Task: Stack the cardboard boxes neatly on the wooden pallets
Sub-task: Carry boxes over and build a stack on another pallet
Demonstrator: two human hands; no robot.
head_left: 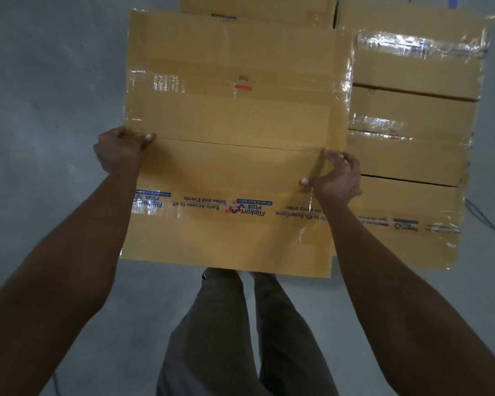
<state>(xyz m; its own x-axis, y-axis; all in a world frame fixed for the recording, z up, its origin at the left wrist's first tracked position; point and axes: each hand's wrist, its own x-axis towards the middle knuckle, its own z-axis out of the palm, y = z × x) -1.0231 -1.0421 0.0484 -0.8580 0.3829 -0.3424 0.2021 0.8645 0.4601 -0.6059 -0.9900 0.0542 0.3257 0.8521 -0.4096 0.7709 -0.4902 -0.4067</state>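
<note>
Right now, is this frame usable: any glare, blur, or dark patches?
Head view: dim overall, floor murky; strong glare on the tape of the right stack; box print legible; left hand and right hand free of motion blur; edges bowed by the wide lens.

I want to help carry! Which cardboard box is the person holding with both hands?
The big middle box. The left hand and right hand grip its side edges; the right box and the back box are not held.
</note>
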